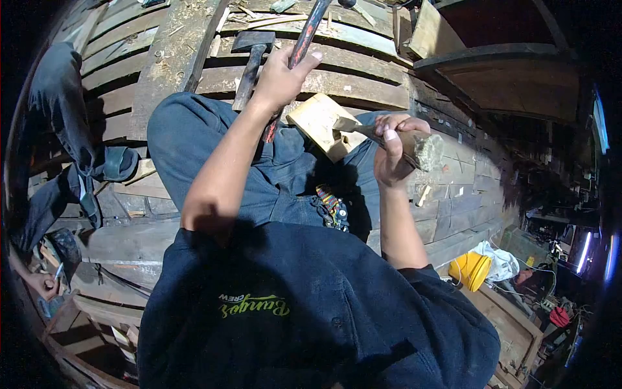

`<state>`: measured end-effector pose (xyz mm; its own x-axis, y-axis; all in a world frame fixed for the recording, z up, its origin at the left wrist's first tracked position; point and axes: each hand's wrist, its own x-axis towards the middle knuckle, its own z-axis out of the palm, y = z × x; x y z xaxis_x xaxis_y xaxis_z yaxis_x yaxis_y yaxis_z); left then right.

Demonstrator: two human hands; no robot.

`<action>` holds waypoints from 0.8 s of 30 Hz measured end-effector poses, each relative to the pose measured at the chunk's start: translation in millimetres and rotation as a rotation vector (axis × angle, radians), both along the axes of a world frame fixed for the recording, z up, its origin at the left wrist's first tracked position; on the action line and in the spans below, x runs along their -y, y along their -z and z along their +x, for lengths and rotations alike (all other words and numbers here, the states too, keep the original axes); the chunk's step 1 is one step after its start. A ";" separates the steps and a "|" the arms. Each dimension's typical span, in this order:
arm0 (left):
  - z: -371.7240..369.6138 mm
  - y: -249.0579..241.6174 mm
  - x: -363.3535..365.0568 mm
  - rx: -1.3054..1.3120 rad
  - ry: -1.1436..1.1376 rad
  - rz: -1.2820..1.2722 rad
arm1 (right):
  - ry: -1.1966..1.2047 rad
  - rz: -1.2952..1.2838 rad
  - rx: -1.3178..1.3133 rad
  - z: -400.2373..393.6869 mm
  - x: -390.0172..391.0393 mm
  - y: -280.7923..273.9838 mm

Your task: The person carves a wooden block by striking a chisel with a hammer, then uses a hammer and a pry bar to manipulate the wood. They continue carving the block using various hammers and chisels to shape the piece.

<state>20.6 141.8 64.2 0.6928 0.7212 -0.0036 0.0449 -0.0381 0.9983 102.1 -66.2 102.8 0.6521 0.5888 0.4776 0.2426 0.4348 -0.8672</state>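
My left hand (283,78) is closed around the worn red-and-black handle of a hammer (308,32), raised on a slant; its head is mostly cut off at the top edge. In my right hand (396,139) is a chisel (353,125), its thick wooden handle frayed pale at the butt end. The chisel's blade reaches a pale wood block (317,123) with a dark cut hole, at my lap between my legs. Just beyond my left forearm lies an axe-like tool (253,43) with a dark broad head.
Planks (369,97) run below me, strewn with shavings and offcuts. Another person's leg (58,97) and sandal (120,163) are at left, and a hand (44,284) with a cigarette-like stick is lower left. A wooden frame (499,78) stands upper right; a yellow container (471,270) sits lower right.
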 end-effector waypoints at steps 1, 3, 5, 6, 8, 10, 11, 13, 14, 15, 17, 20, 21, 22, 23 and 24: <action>1.0 3.0 -0.2 -0.001 -0.002 -0.002 | 0.008 0.043 -0.021 -0.7 0.2 1.7; 3.7 5.0 0.8 0.067 0.021 0.002 | 0.005 0.061 -0.024 -0.4 3.7 8.0; 1.8 0.1 4.9 0.059 0.016 -0.112 | -0.003 0.010 0.042 -3.2 9.4 10.4; 1.6 1.6 4.3 0.052 0.041 -0.114 | -0.038 -0.025 0.037 -7.0 13.8 8.9; 3.1 4.2 5.5 0.091 0.055 -0.055 | -0.103 -0.088 0.165 -8.1 21.1 10.7; 2.7 3.8 6.5 0.115 0.055 -0.099 | -0.160 -0.114 0.271 -8.3 24.5 7.7; 2.5 2.6 5.9 0.141 0.055 -0.143 | -0.154 -0.114 0.300 -8.1 24.5 4.8; -4.5 -12.9 5.1 0.265 0.144 -0.294 | -0.249 -0.236 0.535 2.9 27.8 -8.1; -9.0 -21.0 6.4 0.300 0.156 -0.310 | -0.240 -0.227 0.531 4.1 26.7 -6.4; -13.6 -36.0 8.2 0.334 0.169 -0.326 | -0.255 -0.162 0.433 4.4 24.4 -3.0; -14.3 -56.5 12.2 0.446 0.157 -0.186 | -0.261 -0.091 0.324 4.2 24.4 1.2; -37.0 -103.2 23.4 0.244 0.069 -0.300 | -0.246 -0.035 0.246 5.1 23.1 -0.2; -47.6 -106.5 26.8 0.201 0.056 -0.310 | -0.246 -0.022 0.242 6.1 21.7 0.8; -59.0 -112.2 34.7 0.157 0.043 -0.358 | -0.250 0.017 0.241 8.0 19.2 3.0; -70.4 -117.2 41.2 0.108 0.027 -0.371 | -0.254 0.048 0.233 7.2 18.8 5.5; -78.8 -115.7 48.9 0.063 -0.026 -0.368 | -0.230 0.069 0.198 5.9 16.4 2.0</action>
<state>-58.3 92.9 179.9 0.6815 0.6967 -0.2238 -0.0209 0.3242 0.9458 108.0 -82.6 100.8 0.3958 0.6719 0.6261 0.2925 0.5540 -0.7794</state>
